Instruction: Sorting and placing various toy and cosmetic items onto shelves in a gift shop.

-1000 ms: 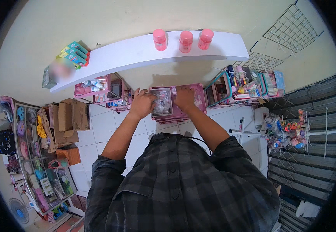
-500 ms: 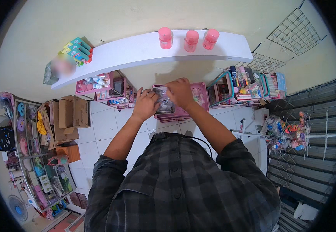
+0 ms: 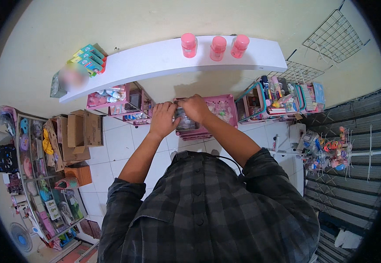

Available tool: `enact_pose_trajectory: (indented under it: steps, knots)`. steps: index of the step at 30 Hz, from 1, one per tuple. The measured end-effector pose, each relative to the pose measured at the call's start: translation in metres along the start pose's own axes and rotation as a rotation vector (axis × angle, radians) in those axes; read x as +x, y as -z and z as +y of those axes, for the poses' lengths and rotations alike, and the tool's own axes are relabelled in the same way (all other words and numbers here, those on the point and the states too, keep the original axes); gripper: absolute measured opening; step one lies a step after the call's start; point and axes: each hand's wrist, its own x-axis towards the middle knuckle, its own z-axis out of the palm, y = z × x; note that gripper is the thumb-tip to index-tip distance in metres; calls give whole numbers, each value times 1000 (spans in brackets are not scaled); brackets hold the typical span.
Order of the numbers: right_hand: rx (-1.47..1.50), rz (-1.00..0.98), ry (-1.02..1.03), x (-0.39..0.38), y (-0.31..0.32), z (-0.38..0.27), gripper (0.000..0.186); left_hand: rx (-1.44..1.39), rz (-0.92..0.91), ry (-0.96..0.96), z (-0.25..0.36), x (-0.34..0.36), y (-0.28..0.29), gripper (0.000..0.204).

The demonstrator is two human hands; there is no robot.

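A clear plastic container [image 3: 186,125] with greyish contents rests in the left part of a pink rack tray [image 3: 231,101]. My left hand [image 3: 163,117] is at its left side, fingers curled over the edge. At its far edge is my right hand [image 3: 195,108], fingers bent down and closed on the rim. The fingertips are partly hidden, and the small contents are too blurred to name. Small packaged items [image 3: 219,109] lie in the right part of the same tray.
A white wall shelf [image 3: 151,55] above the tray bears pink-lidded jars [image 3: 218,48] and green boxes [image 3: 87,58]. Pink racks [image 3: 133,98] stand at left, a teal-edged rack [image 3: 260,98] at right. Cardboard boxes [image 3: 83,131] and a glass display case [image 3: 39,171] are further left.
My right hand has moved left and lower onto the far edge of the container, uncovering more of the tray's right part. My left hand stays at the left side.
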Motion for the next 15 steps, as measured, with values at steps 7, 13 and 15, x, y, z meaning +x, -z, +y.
enact_pose_trajectory:
  steps: [7,13,15]
  knots:
    - [176,191,-84,-6,-9,13,18,-3,-70,31,1,19,-6,56]
    - [518,374,-369,-33,27,37,19,84,-152,38,-7,37,-13,48]
    - [549,404,-411,-54,27,57,20,71,-246,75,-9,43,-18,46]
